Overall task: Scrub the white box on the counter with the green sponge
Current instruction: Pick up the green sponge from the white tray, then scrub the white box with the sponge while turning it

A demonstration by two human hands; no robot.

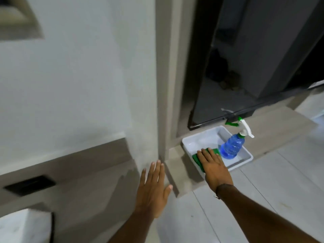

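1. My right hand (213,165) lies flat, fingers together, pressing the green sponge (199,159) down inside the white box (243,159).
2. My left hand (154,188) is spread open, holding nothing, hovering by the wall's corner.
3. I count one box on the ledge, one sponge and one blue spray bottle (231,146) standing inside the box.

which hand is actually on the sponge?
The right hand: it lies flat on the green sponge inside the white box. The left hand is open, fingers spread, outside the box and touching neither.
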